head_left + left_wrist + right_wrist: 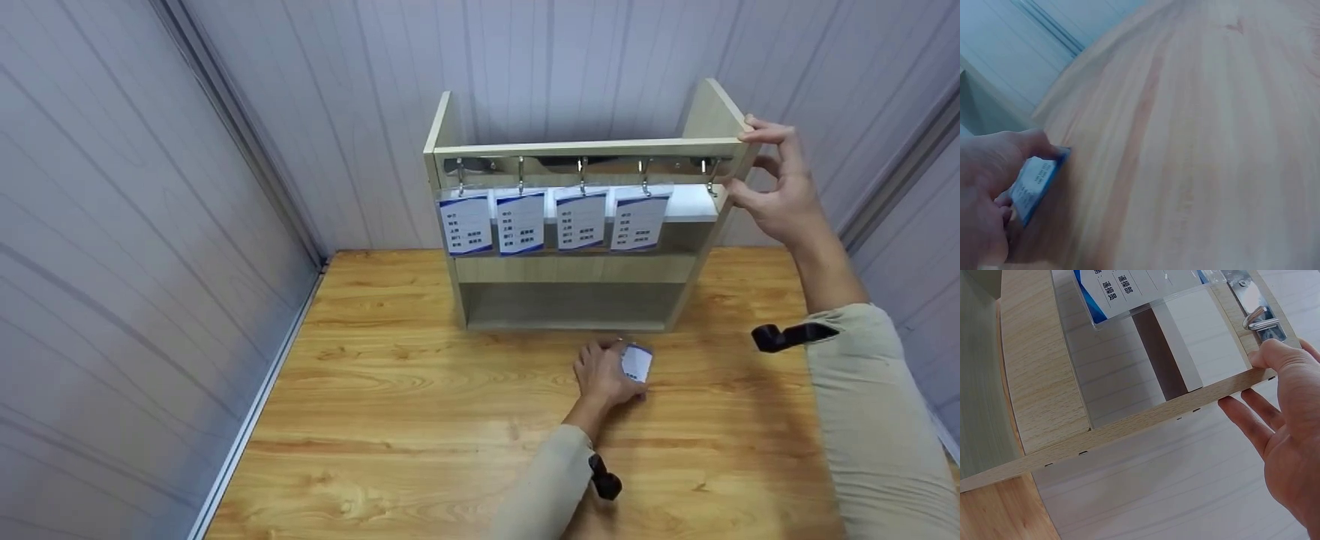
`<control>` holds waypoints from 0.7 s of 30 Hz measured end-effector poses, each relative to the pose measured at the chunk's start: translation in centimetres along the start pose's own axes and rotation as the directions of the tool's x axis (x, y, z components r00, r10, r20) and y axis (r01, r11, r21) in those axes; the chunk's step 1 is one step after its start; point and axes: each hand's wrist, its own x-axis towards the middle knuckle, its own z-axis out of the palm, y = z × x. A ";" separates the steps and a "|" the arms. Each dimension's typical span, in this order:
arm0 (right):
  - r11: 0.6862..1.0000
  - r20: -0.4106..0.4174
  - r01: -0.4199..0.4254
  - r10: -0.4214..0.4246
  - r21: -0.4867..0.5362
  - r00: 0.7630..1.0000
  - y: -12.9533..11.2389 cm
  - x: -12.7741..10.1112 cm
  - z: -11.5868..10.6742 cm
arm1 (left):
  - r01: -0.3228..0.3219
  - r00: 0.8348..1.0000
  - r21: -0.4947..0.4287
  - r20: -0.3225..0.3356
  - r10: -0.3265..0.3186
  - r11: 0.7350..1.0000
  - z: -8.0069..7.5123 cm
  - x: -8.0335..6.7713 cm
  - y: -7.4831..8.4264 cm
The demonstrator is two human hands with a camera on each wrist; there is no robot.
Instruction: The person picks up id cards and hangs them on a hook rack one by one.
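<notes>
Low on the table, my left hand [604,375] grips a name badge [637,363] in a clear holder with blue corners. The left wrist view shows the badge [1032,180] tilted, with my thumb at one corner and other fingers partly hidden. At the upper right, my right hand [787,187] holds the front edge of the right side panel of a small wooden shelf [577,268]. In the right wrist view, the thumb of my right hand [1297,405] lies on the panel's front and other fingers are on its outer side.
A metal hook rail [551,163] crosses the shelf's top. Several name badges [520,223] hang from its hooks, while the rightmost hook [710,184] carries none. The shelf stands on a wooden table [390,420] near the back wall [570,67]; another wall [112,262] is at the left.
</notes>
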 end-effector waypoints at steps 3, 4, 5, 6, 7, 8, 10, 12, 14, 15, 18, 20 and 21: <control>1.000 0.002 -0.002 0.002 -0.006 1.000 0.0 0.0 0.0 | -0.005 0.999 0.040 0.050 0.003 0.999 -0.7 0.1 0.0; 1.000 0.004 -0.002 0.002 -0.009 1.000 0.0 0.0 0.0 | -0.004 0.998 0.055 0.070 0.001 0.998 -0.9 0.2 0.0; 1.000 0.005 -0.003 0.003 -0.011 1.000 0.0 0.0 0.0 | -0.003 0.996 0.065 0.086 -0.002 0.998 -1.1 0.2 0.0; 1.000 0.008 -0.005 0.005 -0.014 1.000 0.0 0.0 0.0 | -0.004 0.995 0.073 0.098 -0.003 0.997 -1.1 0.3 0.0; 1.000 0.010 -0.006 0.007 -0.016 1.000 0.0 0.0 0.0 | -0.003 0.994 0.076 0.113 -0.006 0.997 -1.1 0.4 0.0; 1.000 0.014 -0.011 0.011 -0.017 1.000 0.0 0.0 0.0 | -0.004 0.992 0.072 0.123 -0.005 0.997 -1.1 0.5 0.0; 1.000 0.021 -0.019 0.019 -0.019 1.000 0.1 -0.1 -0.1 | -0.010 0.989 0.068 0.145 0.000 0.998 -1.3 0.5 0.0; 1.000 0.026 -0.024 0.024 -0.020 0.999 0.1 -0.1 -0.1 | -0.015 0.986 0.070 0.165 0.003 0.997 -1.6 0.5 0.0; 0.999 0.028 -0.025 0.026 -0.019 0.999 0.2 -0.1 -0.1 | -0.023 0.982 0.082 0.189 0.008 0.996 -2.0 0.4 0.2; 1.000 0.026 -0.023 0.024 -0.021 0.999 0.2 -0.1 -0.1 | -0.028 0.980 0.090 0.200 0.010 0.996 -2.2 0.4 0.2; 1.000 0.022 -0.020 0.021 -0.021 1.000 0.2 -0.1 -0.1 | -0.036 0.974 0.094 0.227 0.013 0.995 -2.2 0.7 0.3; 0.999 0.022 -0.024 0.025 -0.022 0.999 0.2 -0.1 -0.1 | -0.036 0.973 0.079 0.231 0.017 0.996 -1.8 1.1 0.1; 0.999 0.022 -0.026 0.026 -0.022 0.999 0.2 -0.1 -0.2 | -0.035 0.972 0.062 0.233 0.019 0.997 -1.5 1.3 0.0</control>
